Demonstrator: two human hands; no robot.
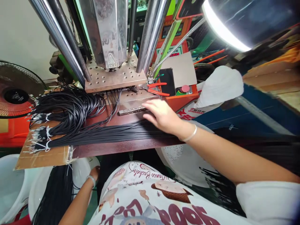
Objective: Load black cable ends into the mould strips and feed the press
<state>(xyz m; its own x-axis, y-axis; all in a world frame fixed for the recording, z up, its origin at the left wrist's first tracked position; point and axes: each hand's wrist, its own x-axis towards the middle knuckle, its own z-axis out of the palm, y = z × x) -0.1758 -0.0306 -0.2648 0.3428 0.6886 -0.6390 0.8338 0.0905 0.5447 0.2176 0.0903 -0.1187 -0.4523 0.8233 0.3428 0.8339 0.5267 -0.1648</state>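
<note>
My right hand (161,115) is over the work table, with its fingers stretched out and the thumb apart. Its fingertips are at the right end of a slim metal mould bar (131,110); whether they touch it I cannot tell. Just below this hand runs a flat bundle of black cables (112,132) along the table's front. Low at my side, my left hand (95,172) hangs beside my lap near a white tub (82,170). Its fingers are mostly hidden. Several thin black cables (114,100) run from under the press plate (114,79) towards the table.
Orange-handled pliers (159,89) lie right of the press, near a dark phone-like slab (167,82) and a red stop button (184,88). Coiled cables (70,107) with tied ends cover the left side. A fan (17,93) stands far left; a bright lamp (225,28) hangs upper right.
</note>
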